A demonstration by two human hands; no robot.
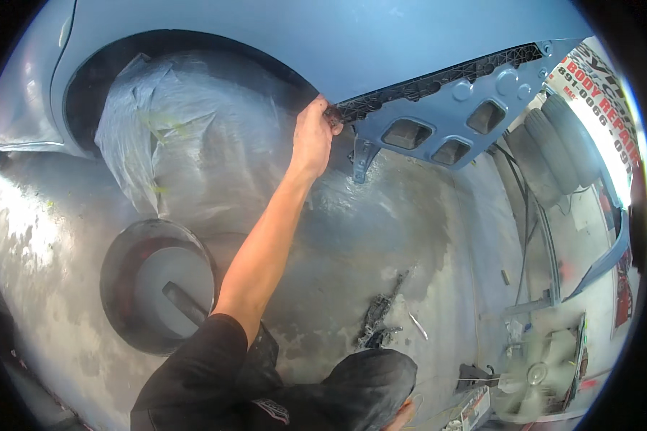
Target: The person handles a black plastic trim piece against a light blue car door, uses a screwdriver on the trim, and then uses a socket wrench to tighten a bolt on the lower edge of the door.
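My left hand [314, 136] reaches up with its fingers closed round the near end of a black ribbed plastic strip [438, 77], just at the edge of the wheel arch in a grey-blue car body [244, 18]. The strip runs along the top of a grey-blue metal bracket [410, 154] with several openings. Beside my hand, crumpled translucent plastic sheeting [158, 122] covers the wheel area. A patch of skin at the bottom edge, by my dark-clothed knee, seems to be part of my right hand [401, 415]; its fingers are hidden.
A black bucket [118, 280] holding pale liquid and a dark object stands lower left. A dark mechanical part [377, 316] lies on the wet concrete floor [366, 237]. At the right are stacked tyres [557, 147], a printed banner [604, 100], long curved panels [597, 266] and a fan [535, 373].
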